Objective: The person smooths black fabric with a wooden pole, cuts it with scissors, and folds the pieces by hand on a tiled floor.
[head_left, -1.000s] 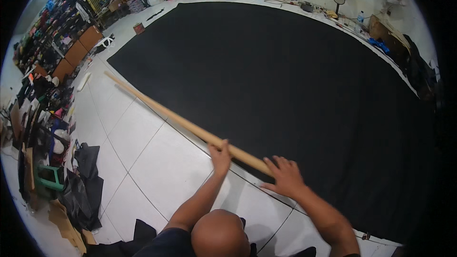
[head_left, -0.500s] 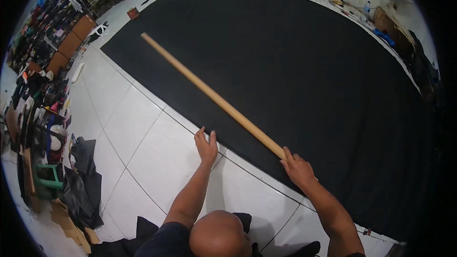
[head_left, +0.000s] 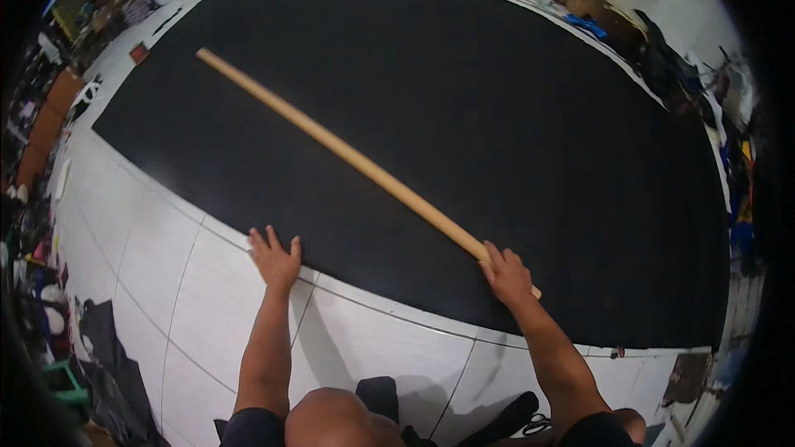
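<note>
At the far left, a green stool [head_left: 68,382] is partly in view, and beside it black sheets [head_left: 109,360] lie on the white tiled floor [head_left: 228,298]. Higher up, a small reddish container [head_left: 138,53] stands at the left edge of a wide black cloth [head_left: 497,116], spread flat. The left hand [head_left: 276,259] is at the near edge of this cloth; its grip is apart, with the fingers spread. A long light-brown pole [head_left: 344,147] crosses over the cloth, slanting from upper left down to the right hand [head_left: 507,273]. The right grip is clamped on the pole near its lower end, and a short tip shows beyond. Below this hand, scissors [head_left: 537,425] lie on the floor.
</note>
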{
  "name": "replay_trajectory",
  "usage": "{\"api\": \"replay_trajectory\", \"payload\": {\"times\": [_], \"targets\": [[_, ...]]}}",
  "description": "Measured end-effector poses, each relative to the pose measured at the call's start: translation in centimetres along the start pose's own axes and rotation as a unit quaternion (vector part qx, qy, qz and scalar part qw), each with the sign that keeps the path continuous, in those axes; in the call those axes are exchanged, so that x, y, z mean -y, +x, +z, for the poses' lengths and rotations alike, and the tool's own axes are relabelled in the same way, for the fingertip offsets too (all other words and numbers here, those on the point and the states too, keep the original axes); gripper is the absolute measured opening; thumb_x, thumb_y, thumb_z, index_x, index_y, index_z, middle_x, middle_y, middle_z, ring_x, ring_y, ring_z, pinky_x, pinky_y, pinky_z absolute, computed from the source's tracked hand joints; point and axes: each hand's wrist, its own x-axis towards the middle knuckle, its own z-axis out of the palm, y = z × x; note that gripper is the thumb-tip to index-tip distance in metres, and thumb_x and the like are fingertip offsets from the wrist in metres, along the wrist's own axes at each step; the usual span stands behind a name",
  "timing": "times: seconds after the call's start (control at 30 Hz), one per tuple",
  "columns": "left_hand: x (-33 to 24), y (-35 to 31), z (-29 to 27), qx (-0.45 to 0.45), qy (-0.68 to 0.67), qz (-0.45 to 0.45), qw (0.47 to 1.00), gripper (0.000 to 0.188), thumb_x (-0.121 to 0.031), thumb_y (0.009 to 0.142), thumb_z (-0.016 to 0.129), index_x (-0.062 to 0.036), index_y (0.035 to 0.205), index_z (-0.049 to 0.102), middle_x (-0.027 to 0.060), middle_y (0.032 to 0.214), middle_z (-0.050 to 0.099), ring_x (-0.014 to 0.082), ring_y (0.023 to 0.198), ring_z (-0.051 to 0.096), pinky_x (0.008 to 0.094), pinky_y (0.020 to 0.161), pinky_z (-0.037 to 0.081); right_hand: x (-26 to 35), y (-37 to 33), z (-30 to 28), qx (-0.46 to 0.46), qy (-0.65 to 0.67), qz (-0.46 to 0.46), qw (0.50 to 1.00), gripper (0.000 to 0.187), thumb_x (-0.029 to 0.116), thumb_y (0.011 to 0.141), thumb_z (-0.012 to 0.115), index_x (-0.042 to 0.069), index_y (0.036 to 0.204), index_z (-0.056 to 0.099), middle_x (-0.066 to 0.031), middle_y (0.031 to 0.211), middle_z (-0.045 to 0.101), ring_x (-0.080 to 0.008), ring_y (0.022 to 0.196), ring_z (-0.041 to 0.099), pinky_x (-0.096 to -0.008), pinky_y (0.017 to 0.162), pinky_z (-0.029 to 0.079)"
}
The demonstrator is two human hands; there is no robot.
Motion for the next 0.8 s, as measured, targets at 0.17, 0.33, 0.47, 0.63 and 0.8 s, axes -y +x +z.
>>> {"api": "replay_trajectory", "payload": {"times": [0.17, 0.33, 0.47, 0.63, 0.8], "targets": [[-2.6, -0.7, 0.0, 0.000, 0.001, -0.032, 0.999, 0.083, -0.060, 0.094, 0.054, -0.0069, 0.156, 0.036, 0.0361, 0.162, 0.009, 0.0508, 0.152, 0.007, 0.0561, 0.123, 0.011, -12.2, -8.3, -1.6, -0.024, 0.027, 0.203, 0.978, 0.046, 0.039, 0.102, 0.052, 0.021, 0.145, 0.049, -0.0187, 0.111, 0.062, -0.0412, 0.104, 0.062, -0.0534, 0.089, 0.052], [-1.6, 0.2, -0.4, -0.011, -0.022, -0.039, 0.999, 0.083, -0.059, 0.093, 0.057, -0.0069, 0.155, 0.038, 0.0365, 0.161, 0.009, 0.0512, 0.151, 0.006, 0.0563, 0.123, 0.010, -20.4, -16.2, -2.7, -0.069, 0.019, 0.328, 0.942, 0.043, 0.032, 0.109, 0.039, 0.010, 0.145, 0.047, -0.0280, 0.118, 0.064, -0.0465, 0.108, 0.063, -0.0497, 0.093, 0.050], [-2.4, 0.3, -2.0, 0.026, 0.041, -0.049, 0.998, 0.083, -0.058, 0.092, 0.058, -0.0051, 0.154, 0.039, 0.0357, 0.162, 0.009, 0.0505, 0.152, 0.006, 0.0561, 0.123, 0.011, -20.1, -15.2, -3.7, -0.062, 0.108, 0.364, 0.923, 0.046, 0.031, 0.109, 0.040, 0.011, 0.150, 0.042, -0.0262, 0.123, 0.063, -0.0433, 0.113, 0.062, -0.0501, 0.096, 0.049], [-7.0, 4.0, -3.1, 0.011, 0.035, 0.000, 0.999, 0.082, -0.054, 0.094, 0.057, -0.0021, 0.154, 0.036, 0.0317, 0.163, 0.013, 0.0462, 0.153, 0.009, 0.0549, 0.123, 0.011, -18.2, -11.2, -3.3, -0.109, 0.042, 0.253, 0.960, 0.052, 0.034, 0.107, 0.043, 0.021, 0.157, 0.034, -0.0224, 0.120, 0.066, -0.0421, 0.108, 0.065, -0.0507, 0.094, 0.051], [-7.4, 6.5, 0.5, -0.001, -0.001, 0.012, 1.000, 0.084, -0.056, 0.097, 0.050, -0.0016, 0.157, 0.027, 0.0297, 0.164, 0.016, 0.0442, 0.153, 0.013, 0.0540, 0.124, 0.009, -8.7, 3.6, -5.4, 0.036, 0.027, 0.120, 0.992, 0.053, 0.042, 0.105, 0.046, 0.038, 0.156, 0.033, -0.0192, 0.108, 0.068, -0.0396, 0.098, 0.067, -0.0509, 0.088, 0.053]]}}
